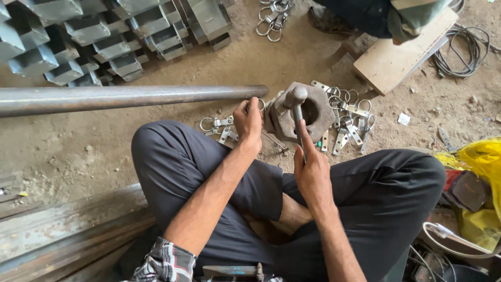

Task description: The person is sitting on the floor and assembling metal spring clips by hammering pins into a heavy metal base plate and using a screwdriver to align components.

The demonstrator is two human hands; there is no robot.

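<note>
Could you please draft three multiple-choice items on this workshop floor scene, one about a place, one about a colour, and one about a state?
1. Where does the long steel pipe lie?
A. Across the floor at the left, its end near the left hand
B. On the wooden board
C. Across the person's lap

2. What colour is the plastic bag at the right edge?
A. Blue
B. Yellow
C. White

3. How is the hammer held?
A. Lying loose on the floor
B. Gripped by both hands
C. Gripped by the right hand, head over the heavy metal block

Answers:
1 A, the pipe runs from the left edge and ends beside the left hand.
2 B, the bag is bright yellow.
3 C, only the right hand wraps the handle; the left hand pinches a small ring part at the block.
</note>
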